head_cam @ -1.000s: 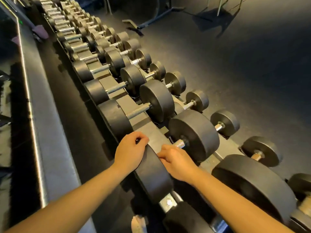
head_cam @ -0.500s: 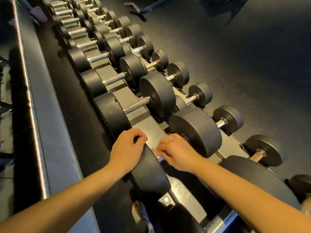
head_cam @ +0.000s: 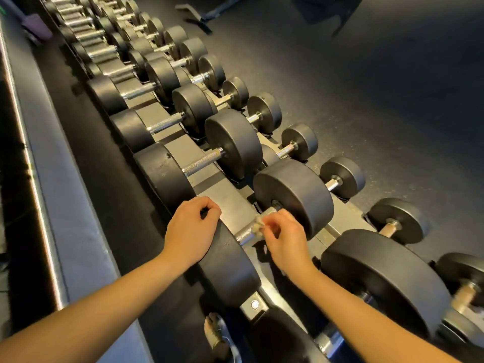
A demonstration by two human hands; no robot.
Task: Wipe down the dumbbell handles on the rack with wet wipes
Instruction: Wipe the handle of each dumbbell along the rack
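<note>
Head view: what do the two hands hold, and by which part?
The right hand pinches a crumpled wipe against the dumbbell handle; the left hand grips the rim of the near weight head.

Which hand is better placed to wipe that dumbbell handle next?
Right. The right hand pinches the wipe against the handle; the left hand grips the weight beside it and holds no wipe.

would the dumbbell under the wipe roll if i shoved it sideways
Probably heavy: the dumbbell has thick, wide heads. Round heads could roll, but it looks seated in the rack, with the left hand on one head, so it likely stays put.
</note>
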